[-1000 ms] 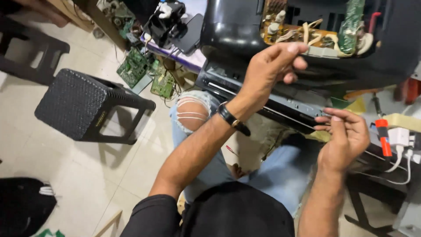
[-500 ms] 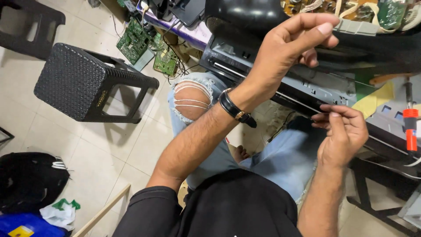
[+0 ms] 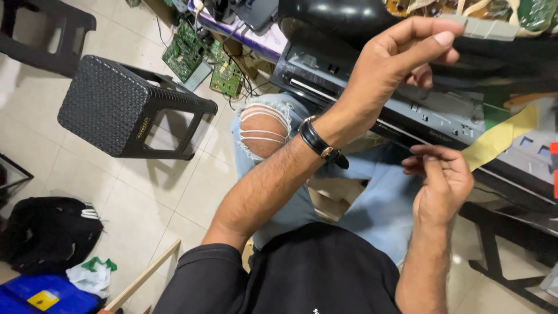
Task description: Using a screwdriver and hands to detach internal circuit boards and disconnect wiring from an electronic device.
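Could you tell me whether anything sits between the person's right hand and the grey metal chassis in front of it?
Nothing visible does. The right hand is raised just below the grey metal chassis, fingertips pinched together near its lower edge. The left hand reaches higher, in front of the black casing.

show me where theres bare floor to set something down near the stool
Bare tile lies between the black stool and the torn-knee jeans, running down toward the black bag and wooden strip. It is crowded behind the stool, where green circuit boards and cables pile up, and by the grey metal chassis where both hands work.
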